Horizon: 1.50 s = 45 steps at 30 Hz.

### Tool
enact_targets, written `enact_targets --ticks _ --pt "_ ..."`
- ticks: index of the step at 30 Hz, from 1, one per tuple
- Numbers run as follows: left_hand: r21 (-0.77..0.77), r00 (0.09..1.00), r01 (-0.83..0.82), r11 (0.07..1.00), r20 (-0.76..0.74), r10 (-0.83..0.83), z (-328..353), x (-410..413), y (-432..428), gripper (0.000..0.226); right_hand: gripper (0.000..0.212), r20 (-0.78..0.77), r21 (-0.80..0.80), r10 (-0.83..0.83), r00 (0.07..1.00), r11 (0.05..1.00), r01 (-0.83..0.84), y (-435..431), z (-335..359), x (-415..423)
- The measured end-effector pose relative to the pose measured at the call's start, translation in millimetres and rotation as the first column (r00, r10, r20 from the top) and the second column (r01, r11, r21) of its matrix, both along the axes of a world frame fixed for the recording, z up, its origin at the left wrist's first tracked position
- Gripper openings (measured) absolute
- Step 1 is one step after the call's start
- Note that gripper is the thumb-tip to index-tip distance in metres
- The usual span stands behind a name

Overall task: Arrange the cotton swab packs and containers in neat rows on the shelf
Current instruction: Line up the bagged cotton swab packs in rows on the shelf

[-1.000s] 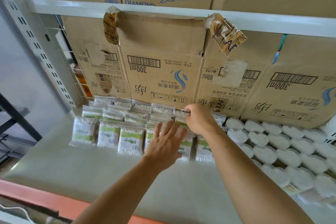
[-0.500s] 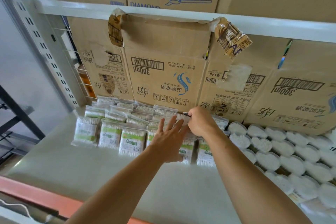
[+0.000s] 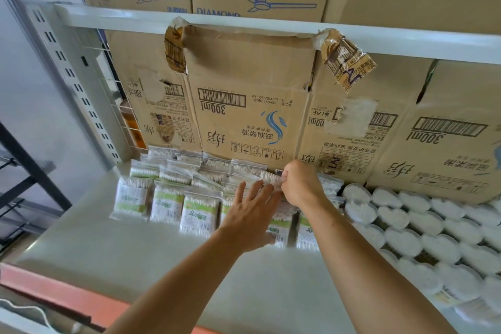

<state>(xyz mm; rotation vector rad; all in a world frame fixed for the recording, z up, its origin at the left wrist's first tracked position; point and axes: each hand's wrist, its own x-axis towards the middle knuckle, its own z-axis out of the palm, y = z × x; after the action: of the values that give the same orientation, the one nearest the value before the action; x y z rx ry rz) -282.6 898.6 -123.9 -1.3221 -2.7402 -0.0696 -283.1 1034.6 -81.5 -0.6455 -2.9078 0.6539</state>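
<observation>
Packs (image 3: pixel 168 198) at left of the shelf (image 3: pixel 135 266) sit in rough rows, we judge mostly done. Our left hand (image 3: pixel 249 214) rests flat, fingers spread, on middle packs; our right hand (image 3: pixel 301 184) pinches a back-row pack (image 3: pixel 271 177). Containers (image 3: pixel 406 225) at right rowed, near end ragged.

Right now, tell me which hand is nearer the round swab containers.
Right. The right hand pinches a pack just left of the round swab containers; the left hand is spread over packs farther left.
</observation>
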Motion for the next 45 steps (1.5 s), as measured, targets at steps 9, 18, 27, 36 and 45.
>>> enact_targets --ticks 9,18,27,36,45 --pt "0.007 1.0 0.007 1.0 -0.001 -0.007 -6.3 -1.3 -3.7 0.092 0.02 -0.218 0.093 0.077 0.973 0.994 -0.058 8.6 23.8 15.5" --pt "0.018 1.0 0.006 1.0 0.003 -0.006 -6.8 -1.4 -3.6 0.092 0.016 -0.416 -0.469 -0.151 0.897 0.88 -0.069 19.2 24.7 39.7" --pt "0.018 1.0 -0.008 1.0 0.028 0.008 -5.8 0.7 -2.7 0.091 0.013 -0.193 -0.488 0.015 0.981 0.866 -0.109 13.3 8.8 64.1" --pt "0.084 0.996 -0.044 0.995 0.08 0.038 -3.8 2.2 -3.3 0.099 0.061 -0.112 -0.703 -0.041 0.993 0.709 -0.05 18.1 13.8 57.1" --pt "0.05 0.999 -0.017 0.999 0.033 0.016 -4.2 6.3 -7.6 0.086 0.025 -0.437 -0.296 -0.117 0.892 0.955 -0.02 25.0 13.0 36.7"
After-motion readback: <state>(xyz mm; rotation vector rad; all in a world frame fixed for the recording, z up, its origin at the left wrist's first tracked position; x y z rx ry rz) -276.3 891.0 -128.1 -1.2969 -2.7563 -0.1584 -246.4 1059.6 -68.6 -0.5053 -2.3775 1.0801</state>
